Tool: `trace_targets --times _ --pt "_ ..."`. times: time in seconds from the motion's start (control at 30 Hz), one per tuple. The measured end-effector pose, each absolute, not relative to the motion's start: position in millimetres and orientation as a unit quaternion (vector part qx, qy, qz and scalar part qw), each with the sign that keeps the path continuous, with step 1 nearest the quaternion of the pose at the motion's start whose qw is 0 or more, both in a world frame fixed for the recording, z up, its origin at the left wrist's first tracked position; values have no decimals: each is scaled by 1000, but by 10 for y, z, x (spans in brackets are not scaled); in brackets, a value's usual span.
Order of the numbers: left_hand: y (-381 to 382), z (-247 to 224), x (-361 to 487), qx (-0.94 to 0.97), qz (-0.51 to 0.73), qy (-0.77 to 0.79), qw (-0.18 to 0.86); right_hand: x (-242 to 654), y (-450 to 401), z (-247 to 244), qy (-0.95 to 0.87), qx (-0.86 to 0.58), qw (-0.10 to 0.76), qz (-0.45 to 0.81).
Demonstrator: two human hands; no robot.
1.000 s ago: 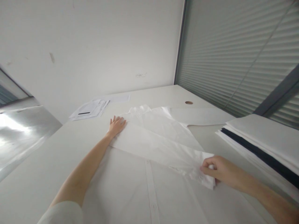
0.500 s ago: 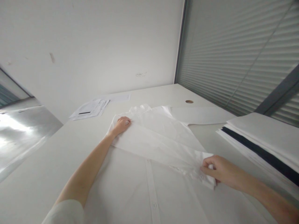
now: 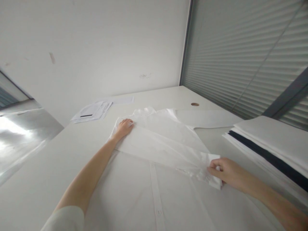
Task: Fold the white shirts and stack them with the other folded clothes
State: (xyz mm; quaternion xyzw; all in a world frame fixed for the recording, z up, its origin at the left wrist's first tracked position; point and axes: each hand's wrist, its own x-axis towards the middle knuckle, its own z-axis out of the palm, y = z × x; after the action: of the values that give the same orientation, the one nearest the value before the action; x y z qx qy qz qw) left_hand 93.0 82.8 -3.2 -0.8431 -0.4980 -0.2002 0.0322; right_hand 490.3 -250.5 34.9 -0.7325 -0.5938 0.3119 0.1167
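A white button-up shirt (image 3: 134, 186) lies spread on the table, its collar (image 3: 146, 111) at the far end and the button strip running towards me. One sleeve (image 3: 158, 146) is laid diagonally across the chest. At the shoulder on the left, my left hand (image 3: 125, 127) rests with curled fingers closed on the fabric. My right hand (image 3: 225, 171) pinches the cuff (image 3: 214, 160) of the crossed sleeve, near the shirt's right side. The other sleeve (image 3: 207, 118) stretches out to the right on the table.
Loose papers (image 3: 92, 110) lie at the back left of the white table (image 3: 154, 96). A stack of folded white and dark cloth (image 3: 271, 141) sits at the right. Behind are a round cable hole (image 3: 195, 104), a wall (image 3: 108, 48) and window blinds (image 3: 240, 57).
My right hand has lifted slightly, shifting the cuff a little farther from me. My left hand stays at the shoulder, almost unmoved.
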Motion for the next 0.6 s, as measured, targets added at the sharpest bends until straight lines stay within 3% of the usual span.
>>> trace_targets --times 0.37,0.6 --pt "839 -40 743 -784 -122 -608 21 4864 -2553 409 -558 -738 121 359" --pt "868 -9 764 -784 -58 -618 4 4835 -2585 384 -566 -748 73 339"
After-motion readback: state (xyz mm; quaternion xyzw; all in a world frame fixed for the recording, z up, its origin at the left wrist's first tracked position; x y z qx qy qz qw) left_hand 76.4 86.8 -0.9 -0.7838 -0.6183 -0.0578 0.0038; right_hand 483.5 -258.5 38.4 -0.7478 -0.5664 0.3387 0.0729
